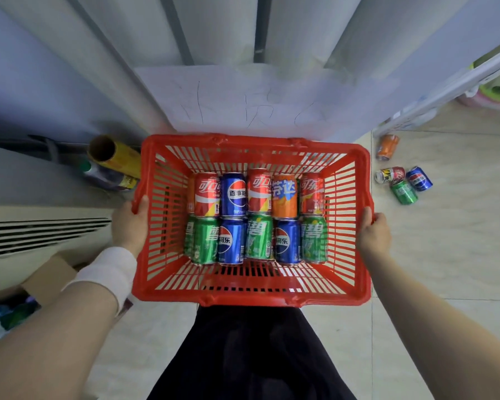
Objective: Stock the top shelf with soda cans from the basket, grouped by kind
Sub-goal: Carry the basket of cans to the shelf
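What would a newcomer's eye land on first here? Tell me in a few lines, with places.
First comes the red basket in the middle of the view, held at its sides by the left hand and the right hand. Inside it lie two rows of soda cans in red, blue, green and orange. Next, four loose cans lie scattered on the tiled floor to the right.

Head view, steeply downward, close above basket (251,297).
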`<state>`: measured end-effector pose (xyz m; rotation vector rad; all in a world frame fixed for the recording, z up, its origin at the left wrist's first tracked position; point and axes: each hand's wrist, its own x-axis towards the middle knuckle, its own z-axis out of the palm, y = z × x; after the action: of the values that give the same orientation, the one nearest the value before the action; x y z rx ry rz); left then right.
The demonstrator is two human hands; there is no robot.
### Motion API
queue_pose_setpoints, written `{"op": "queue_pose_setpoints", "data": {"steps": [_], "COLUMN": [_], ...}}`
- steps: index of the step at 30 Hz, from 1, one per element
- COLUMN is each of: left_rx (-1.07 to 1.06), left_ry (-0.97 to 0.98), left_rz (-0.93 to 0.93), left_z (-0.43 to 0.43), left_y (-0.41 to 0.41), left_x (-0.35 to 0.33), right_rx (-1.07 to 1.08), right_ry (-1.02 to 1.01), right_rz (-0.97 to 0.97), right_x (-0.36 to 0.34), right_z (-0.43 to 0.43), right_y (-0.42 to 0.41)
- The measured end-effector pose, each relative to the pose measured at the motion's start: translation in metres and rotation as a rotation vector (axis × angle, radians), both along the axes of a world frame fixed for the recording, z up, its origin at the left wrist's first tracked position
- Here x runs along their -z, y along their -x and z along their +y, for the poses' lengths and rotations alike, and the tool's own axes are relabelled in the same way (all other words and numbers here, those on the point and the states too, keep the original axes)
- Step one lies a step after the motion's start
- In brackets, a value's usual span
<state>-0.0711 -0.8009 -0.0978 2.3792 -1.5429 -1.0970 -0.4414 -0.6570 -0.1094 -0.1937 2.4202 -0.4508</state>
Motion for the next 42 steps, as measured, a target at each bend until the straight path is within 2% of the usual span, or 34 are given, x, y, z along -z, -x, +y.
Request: {"op": "queue_pose_setpoints", "data": {"steps": [4,10,15,22,27,36,42], "left_rx": [0.012,-0.136,-0.137,0.031,0.225,0.54,0.602], "left_ry": [-0.005,0.033,0.038,0.078,0.064,0.051,0.055], "left_rz": [0.011,0.044,0.073,0.086,0.062,0.023,0.068], "left_z": [-0.003,0.002,0.014,0.026,0.036,0.073,0.127], "left_y": [0.0,0.01,0.009,0.024,0.045,0.154,0.249], "left_x": [0.006,-0.003,-0.016,-0.058,-0.069,-0.084,-0.093], "right_rx": [-0.059,-0.006,0.062,0.165,0.308,0.482,0.596], "right_ry": [0.036,0.063,0.065,0.107,0.143,0.041,0.035], "right_rz": [-0.108,-0.109,-0.117,-0.128,-0.086,0.018,0.026], "right_x": [0.008,0.005,-0.005,-0.045,-0.064,-0.094,-0.104], "right_z": [0.003,0.004,0.019,0.077,0.145,0.272,0.347], "right_y": [0.012,0.008,0.005,-0.007,-0.017,0.002,0.053]}}
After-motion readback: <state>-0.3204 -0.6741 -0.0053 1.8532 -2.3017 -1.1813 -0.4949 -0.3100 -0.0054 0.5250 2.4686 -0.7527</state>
